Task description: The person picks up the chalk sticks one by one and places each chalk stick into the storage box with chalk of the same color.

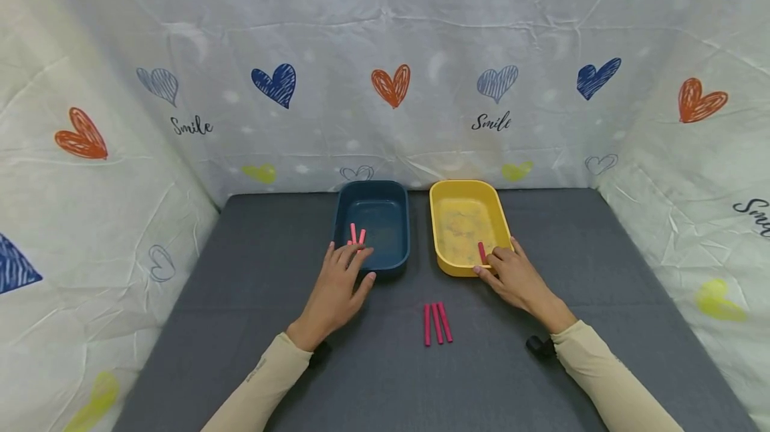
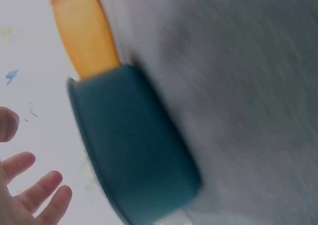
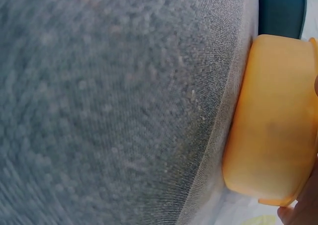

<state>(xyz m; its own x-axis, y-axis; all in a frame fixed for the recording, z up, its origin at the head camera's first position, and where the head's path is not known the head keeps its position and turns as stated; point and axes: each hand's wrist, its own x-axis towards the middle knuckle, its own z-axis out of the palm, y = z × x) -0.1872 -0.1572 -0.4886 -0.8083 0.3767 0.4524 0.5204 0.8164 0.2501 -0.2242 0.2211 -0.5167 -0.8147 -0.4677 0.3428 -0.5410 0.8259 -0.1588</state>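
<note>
In the head view my left hand (image 1: 337, 291) is over the near left corner of the blue tub (image 1: 401, 225), fingers spread with nothing between them. Several light pink sticks (image 1: 353, 234) lie in that tub, partly hidden by the fingers. My right hand (image 1: 516, 278) is at the near right corner of the yellow tub (image 1: 442, 218), fingers over its rim and thumb near the front wall. A dark pink stick (image 1: 482, 251) in the yellow tub is right beside those fingers; whether they pinch it is unclear. Three dark pink sticks (image 1: 438, 324) lie on the cloth between the hands.
Both tubs stand side by side on a dark grey cloth (image 1: 385, 378), near the back edge. White sheets printed with hearts (image 1: 391, 86) hang behind and at both sides. A small black device (image 1: 540, 348) shows under the right wrist.
</note>
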